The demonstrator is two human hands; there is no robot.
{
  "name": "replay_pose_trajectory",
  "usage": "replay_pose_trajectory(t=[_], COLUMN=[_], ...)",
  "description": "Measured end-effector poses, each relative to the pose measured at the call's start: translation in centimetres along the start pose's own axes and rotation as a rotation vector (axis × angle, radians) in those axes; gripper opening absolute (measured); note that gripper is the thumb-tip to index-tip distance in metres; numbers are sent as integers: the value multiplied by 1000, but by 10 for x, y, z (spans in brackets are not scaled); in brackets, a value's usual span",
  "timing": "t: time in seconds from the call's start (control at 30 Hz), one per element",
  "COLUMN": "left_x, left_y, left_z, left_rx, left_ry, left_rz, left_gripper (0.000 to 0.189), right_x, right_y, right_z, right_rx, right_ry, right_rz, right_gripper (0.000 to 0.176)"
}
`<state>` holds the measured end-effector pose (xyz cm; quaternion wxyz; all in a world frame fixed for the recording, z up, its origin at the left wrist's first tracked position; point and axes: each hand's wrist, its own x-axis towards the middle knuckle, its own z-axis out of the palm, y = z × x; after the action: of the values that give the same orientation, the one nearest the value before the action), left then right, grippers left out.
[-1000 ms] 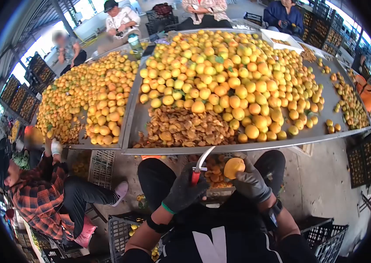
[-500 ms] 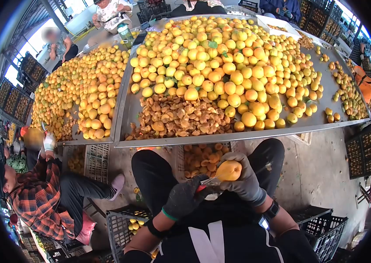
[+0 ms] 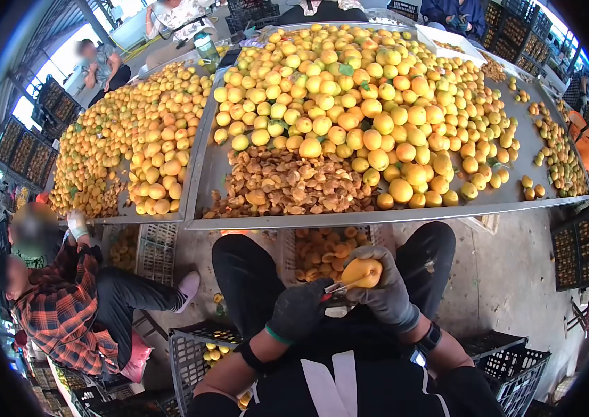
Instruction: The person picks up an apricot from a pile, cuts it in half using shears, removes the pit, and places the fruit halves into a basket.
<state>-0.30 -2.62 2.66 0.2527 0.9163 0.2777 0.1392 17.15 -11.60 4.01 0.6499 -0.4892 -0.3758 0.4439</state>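
Observation:
My left hand (image 3: 299,310), in a dark glove with a green cuff, is closed around a small red-handled tool (image 3: 327,295). The tool's thin metal end touches the side of a yellow-orange apricot (image 3: 362,273). Fingers of my right hand (image 3: 390,300), gloved in grey, wrap the fruit from behind and below, over my lap. Beyond my hands, under the table edge, a crate holds cut-looking orange fruit (image 3: 329,250). On the metal table above lies a heap of brown, flattened pieces (image 3: 294,182), which look like pits, before a large pile of whole apricots (image 3: 350,90).
The metal table edge (image 3: 378,217) runs ahead of my knees. Black crates stand by my left (image 3: 184,368) and right (image 3: 520,368) sides. A person in a plaid shirt (image 3: 65,313) sits at left beside another fruit-covered table. More people sit behind the tables.
The view has shifted slightly, so the table and piles appear a little to the right. My hands keep their hold on the apricot and tool, with the fruit slightly turned.

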Motion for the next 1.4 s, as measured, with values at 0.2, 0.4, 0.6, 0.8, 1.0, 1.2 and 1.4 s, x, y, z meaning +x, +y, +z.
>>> replay_pose_trajectory(t=[0.2,0.4,0.6,0.8,1.0,1.2,1.4], left_x=[6,10,12,13,17,17,16], left_y=[-3,-8,-21,-20,-20,-22,-14], left_z=[6,10,25,28,27,29,22], left_rx=[-5,-65,-83,-93,-121,-193,-119], left_ry=[-2,33,71,17,10,-13,-59], left_rz=[-24,-25,16,-4,-3,-47,-72], left_gripper=[34,33,28,30,29,30,31], right_x=[2,5,5,9,9,12,16], right_y=[-4,-10,-1,-8,-16,-8,1], right_z=[11,18,12,17,17,17,2], right_rx=[46,63,-62,-265,-162,-183,-53], right_ry=[62,97,140,142,88,89,24], right_rz=[-40,-36,27,-155,-79,-52,7], right_gripper=[61,60,55,54,56,53,53])
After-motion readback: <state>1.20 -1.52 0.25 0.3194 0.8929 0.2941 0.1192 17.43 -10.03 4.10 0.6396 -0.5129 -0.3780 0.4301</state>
